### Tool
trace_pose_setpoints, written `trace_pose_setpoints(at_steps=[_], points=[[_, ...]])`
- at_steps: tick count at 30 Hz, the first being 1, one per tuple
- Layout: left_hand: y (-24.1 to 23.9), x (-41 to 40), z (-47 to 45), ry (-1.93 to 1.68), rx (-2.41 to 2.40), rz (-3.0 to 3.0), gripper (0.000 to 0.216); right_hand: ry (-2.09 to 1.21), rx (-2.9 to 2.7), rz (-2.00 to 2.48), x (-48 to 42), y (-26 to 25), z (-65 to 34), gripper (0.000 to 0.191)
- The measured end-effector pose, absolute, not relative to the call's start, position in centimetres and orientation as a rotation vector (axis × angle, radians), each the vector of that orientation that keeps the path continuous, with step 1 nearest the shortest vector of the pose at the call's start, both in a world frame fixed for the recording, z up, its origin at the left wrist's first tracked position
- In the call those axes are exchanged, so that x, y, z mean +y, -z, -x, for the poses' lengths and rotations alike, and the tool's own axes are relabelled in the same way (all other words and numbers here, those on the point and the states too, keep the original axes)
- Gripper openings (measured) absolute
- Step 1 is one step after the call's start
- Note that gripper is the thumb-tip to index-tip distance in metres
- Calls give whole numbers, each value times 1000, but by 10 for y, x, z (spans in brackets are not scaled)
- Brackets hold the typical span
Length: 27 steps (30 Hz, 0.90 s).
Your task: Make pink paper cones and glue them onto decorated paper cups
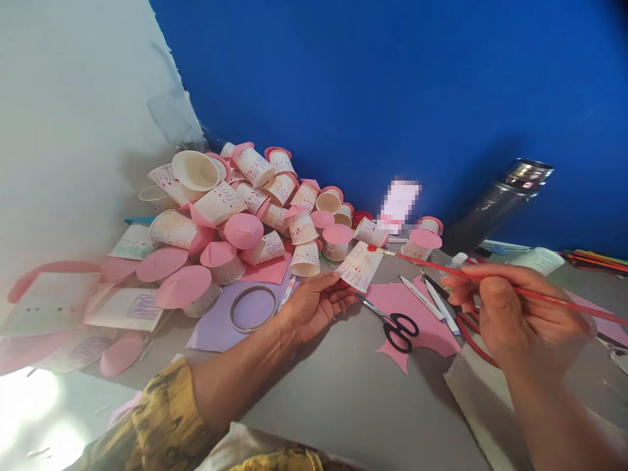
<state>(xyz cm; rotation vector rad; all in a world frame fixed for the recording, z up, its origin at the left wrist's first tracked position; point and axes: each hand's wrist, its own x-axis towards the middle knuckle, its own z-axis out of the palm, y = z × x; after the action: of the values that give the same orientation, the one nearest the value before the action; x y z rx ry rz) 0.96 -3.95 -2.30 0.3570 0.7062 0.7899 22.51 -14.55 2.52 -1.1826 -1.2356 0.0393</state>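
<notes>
My left hand (321, 301) holds a white paper cup (360, 267) by its lower left side. Purple zigzag strokes and small red spots mark the cup. In my right hand (520, 314) is a long red paintbrush (451, 267), pinched between the fingers. Its red tip meets the cup near the upper right edge. Below the cup, black-handled scissors (400, 330) lie partly on a cut piece of pink paper (426, 327). Two white markers (422, 297) rest beside my right hand.
A big pile of decorated paper cups (196, 170) with pink paper tops stands at the left against the walls. A roll of tape (254, 309) lies on purple paper (210, 330). At the back right are a dark cylinder with a metallic top (490, 203) and several coloured pencils (598, 260).
</notes>
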Motion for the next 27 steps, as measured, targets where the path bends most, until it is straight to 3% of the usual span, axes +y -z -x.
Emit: trace_pose_setpoints(at_steps=[6,11,23,27], points=[[19,-45,-8,-629,609,-455,14,-19,-1299,1340,-139,-21,-228,20],[18,-51,-8,-504,524,-551,12,-192,-1585,1474,-135,-18,-231,45],[-2,-78,-13,-522,503,-723,24,-313,-1484,1439,-133,-18,-234,36],[-3,-86,-20,-631,587,-694,19,-323,-1431,1375,-132,-20,-233,40]])
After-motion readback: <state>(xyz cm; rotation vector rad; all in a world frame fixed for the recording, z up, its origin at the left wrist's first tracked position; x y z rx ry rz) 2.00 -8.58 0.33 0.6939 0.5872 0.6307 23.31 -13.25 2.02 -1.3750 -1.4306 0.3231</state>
